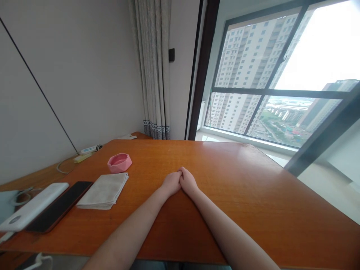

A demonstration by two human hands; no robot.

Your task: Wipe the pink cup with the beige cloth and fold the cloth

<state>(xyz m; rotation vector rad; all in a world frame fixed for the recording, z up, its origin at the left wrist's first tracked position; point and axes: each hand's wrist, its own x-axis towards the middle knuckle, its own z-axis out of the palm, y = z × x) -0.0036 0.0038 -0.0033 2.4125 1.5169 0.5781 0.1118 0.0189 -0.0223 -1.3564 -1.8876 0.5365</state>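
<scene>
My left hand (171, 182) and my right hand (188, 180) rest together on the wooden table (225, 165), near its middle. Their fingers are closed and meet at the fingertips side, one hand against the other. No object shows in either hand, though the inner sides of the palms are hidden. To the left of my hands lies a folded light grey cloth (103, 191). Behind the cloth stands a pink, angular ashtray-like bowl (119, 162). Both are apart from my hands.
At the left edge lie a black smartphone (60, 207) and a white power bank (35, 206) with a cable. A power strip (88, 149) sits by the wall. A curtain (154, 75) hangs beyond the table, and a large window (261, 90) is at right.
</scene>
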